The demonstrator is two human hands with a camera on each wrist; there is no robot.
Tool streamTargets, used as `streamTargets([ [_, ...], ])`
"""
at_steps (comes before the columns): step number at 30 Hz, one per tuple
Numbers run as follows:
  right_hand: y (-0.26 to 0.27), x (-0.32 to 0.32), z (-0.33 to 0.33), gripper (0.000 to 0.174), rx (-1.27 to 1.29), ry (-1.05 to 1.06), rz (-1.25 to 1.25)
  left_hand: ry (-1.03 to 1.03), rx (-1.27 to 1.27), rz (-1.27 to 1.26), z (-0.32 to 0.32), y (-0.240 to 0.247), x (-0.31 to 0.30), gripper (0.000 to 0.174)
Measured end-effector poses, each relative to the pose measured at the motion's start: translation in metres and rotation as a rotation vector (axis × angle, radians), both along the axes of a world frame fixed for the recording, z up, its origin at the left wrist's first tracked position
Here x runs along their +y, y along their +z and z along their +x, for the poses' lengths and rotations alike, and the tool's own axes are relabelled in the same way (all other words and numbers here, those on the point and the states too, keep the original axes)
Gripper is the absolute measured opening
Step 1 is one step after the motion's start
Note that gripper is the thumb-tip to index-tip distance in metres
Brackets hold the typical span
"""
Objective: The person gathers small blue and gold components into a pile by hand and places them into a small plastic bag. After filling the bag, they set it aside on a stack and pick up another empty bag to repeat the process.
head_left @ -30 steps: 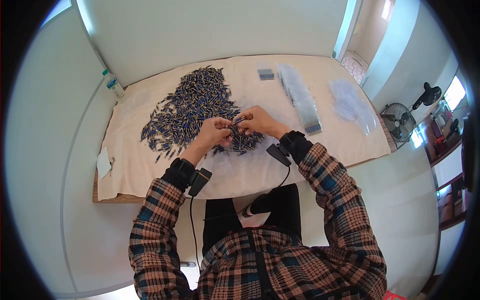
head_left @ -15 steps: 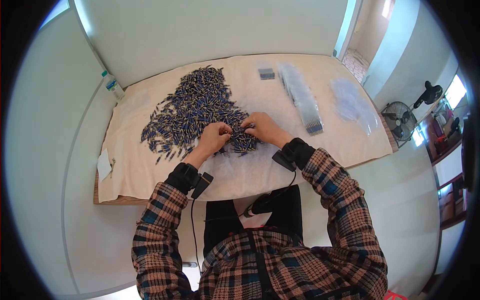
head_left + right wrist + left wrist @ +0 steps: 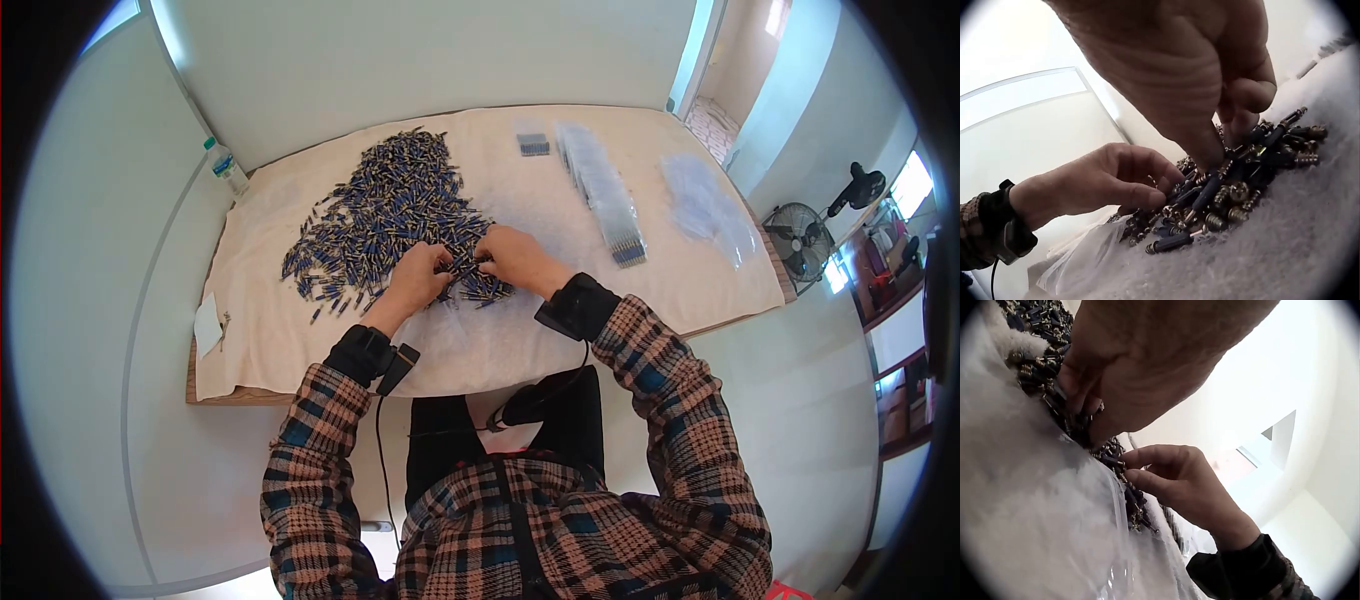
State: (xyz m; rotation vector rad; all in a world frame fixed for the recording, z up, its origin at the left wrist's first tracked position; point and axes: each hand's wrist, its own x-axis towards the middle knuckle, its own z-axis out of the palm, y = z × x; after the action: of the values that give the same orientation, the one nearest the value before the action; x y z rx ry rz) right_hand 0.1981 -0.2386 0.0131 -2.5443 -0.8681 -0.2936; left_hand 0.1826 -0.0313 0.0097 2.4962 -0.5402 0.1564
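Head view: reaches with both hands into the near end of a pile of small dark-blue and brass-coloured parts [image 3: 400,195], heaped on a pale cloth [image 3: 290,350] over a table [image 3: 240,397]. Bends the fingers of the left hand [image 3: 412,280] at the near edge of the pile, and those of the right hand [image 3: 522,260] just beside, a little apart from the left. Shows to the right of the pile a small pack [image 3: 533,146], a row of filled clear bags [image 3: 602,200] and, farther right, some loose clear bags [image 3: 705,210]. Includes a bottle [image 3: 226,168] by the left edge of the cloth, a piece of paper [image 3: 208,326] nearer, and a fan [image 3: 798,238] beyond the right edge.

Left wrist view: dips the left hand's curled fingers among the parts, too dark and covered to tell whether clamped on any. Brings the right thumb and forefinger together on one small part [image 3: 1116,462].

Right wrist view: lowers the right thumb and fingers into the pile. Places the left thumb and fingertips against its side, grip unclear.
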Motion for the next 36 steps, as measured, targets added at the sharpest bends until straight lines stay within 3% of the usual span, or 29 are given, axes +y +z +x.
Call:
streamTargets([
  [3,0.001,-0.001,0.003,0.017,0.123,-0.001,-0.003,-0.002,0.007,0.023,-0.003,0.002,0.0,0.023],
  [15,-0.007,-0.014,0.0,0.015,0.204,0.046,0.282,0.067,0.028,0.032,0.015,-0.006,-0.023,0.018],
  [20,-0.003,-0.015,-0.004,0.015,0.168,0.035,0.234,0.003,-0.062,0.018,0.02,-0.016,-0.02,0.016],
  [23,0.0,-0.012,-0.008,0.014,0.271,-0.03,0.353,-0.054,-0.036,0.006,0.023,-0.014,-0.015,0.016],
  [27,0.008,-0.001,-0.018,0.013,0.359,-0.073,0.594,-0.046,-0.072,-0.186,0.012,0.003,-0.012,0.017],
  [30,0.009,0.006,-0.023,0.014,0.466,-0.073,0.717,-0.013,0.254,-0.495,0.0,0.021,-0.011,0.019],
  [34,0.013,0.019,-0.033,0.016,0.588,-0.021,0.936,0.0,0.476,-0.78,-0.017,0.035,-0.01,0.018],
  [36,0.02,0.022,-0.041,0.016,0.621,0.002,1.013,-0.003,0.479,-0.796,-0.022,0.037,-0.008,0.017],
])
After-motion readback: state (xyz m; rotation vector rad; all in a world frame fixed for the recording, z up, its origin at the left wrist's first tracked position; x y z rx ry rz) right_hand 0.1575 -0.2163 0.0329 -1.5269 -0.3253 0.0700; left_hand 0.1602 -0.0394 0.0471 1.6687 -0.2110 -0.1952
